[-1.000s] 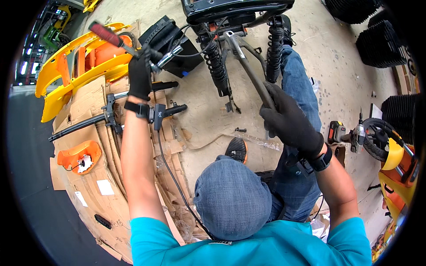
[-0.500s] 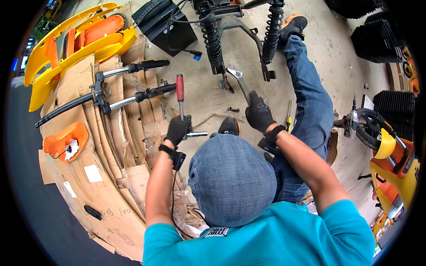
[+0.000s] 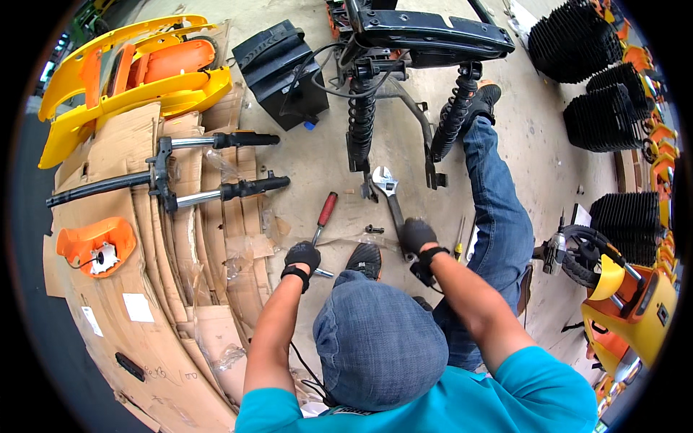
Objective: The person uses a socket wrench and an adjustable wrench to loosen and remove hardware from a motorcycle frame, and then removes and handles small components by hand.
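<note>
My left hand (image 3: 303, 255), in a black glove, is closed around the shaft of a socket wrench with a red handle (image 3: 327, 209). The handle points up and away, and a bright metal socket piece sticks out below the fist. My gloved right hand (image 3: 418, 236) grips the lower end of a large adjustable wrench (image 3: 394, 207). Its silver jaw is beside the lower end of the left black coil-spring shock absorber (image 3: 360, 123); I cannot tell whether they touch. A second shock absorber (image 3: 455, 115) hangs to the right from the black frame (image 3: 433, 30).
A small dark bolt (image 3: 375, 229) and a yellow-handled screwdriver (image 3: 459, 242) lie on the floor. Flattened cardboard (image 3: 130, 252) at left bears a front fork (image 3: 164, 169) and an orange cover (image 3: 97, 238). A black box (image 3: 281, 76) stands far left, a power tool (image 3: 554, 252) lies right.
The view has shifted, bringing more of the frame into sight. The red handle now leans to the right instead of standing upright. Both hands keep hold of their tools.
</note>
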`<state>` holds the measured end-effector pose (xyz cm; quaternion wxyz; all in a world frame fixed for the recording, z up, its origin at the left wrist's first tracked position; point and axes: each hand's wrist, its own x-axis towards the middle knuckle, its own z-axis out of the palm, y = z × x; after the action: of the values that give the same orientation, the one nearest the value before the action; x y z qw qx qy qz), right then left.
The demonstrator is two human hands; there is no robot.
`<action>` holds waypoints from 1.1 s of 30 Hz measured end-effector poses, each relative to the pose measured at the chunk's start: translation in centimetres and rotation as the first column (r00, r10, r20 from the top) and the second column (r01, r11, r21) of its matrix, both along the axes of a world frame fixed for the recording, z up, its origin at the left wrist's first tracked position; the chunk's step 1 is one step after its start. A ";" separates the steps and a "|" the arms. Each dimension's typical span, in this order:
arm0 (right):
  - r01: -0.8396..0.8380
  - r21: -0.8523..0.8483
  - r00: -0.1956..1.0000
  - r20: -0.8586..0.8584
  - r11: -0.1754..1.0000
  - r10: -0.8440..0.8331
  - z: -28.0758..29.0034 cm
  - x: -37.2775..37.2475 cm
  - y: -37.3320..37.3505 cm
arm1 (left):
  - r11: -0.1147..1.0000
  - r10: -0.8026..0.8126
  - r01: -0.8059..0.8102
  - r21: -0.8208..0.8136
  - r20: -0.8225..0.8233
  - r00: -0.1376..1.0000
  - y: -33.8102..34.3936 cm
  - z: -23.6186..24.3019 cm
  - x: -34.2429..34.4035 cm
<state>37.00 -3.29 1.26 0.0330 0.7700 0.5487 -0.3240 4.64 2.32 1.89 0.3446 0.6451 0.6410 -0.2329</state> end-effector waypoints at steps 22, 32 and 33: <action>-0.385 0.760 0.837 0.048 0.523 0.546 23.9 2.0 25.5 | 0.742 -0.268 -0.533 0.407 0.909 0.320 22.7 20.7 14.4; 0.116 0.476 0.664 -0.690 0.872 0.288 24.2 2.5 25.6 | 0.645 -0.392 -0.542 0.539 0.842 0.371 23.2 20.3 15.2; 0.176 0.474 0.575 -0.761 0.863 0.301 24.1 2.3 25.4 | 0.637 -0.406 -0.523 0.566 0.823 0.397 23.2 20.8 15.2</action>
<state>39.33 22.10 25.39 -0.4120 0.4927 0.5933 -0.4853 19.81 25.48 22.68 0.3352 0.7122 0.3977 0.4714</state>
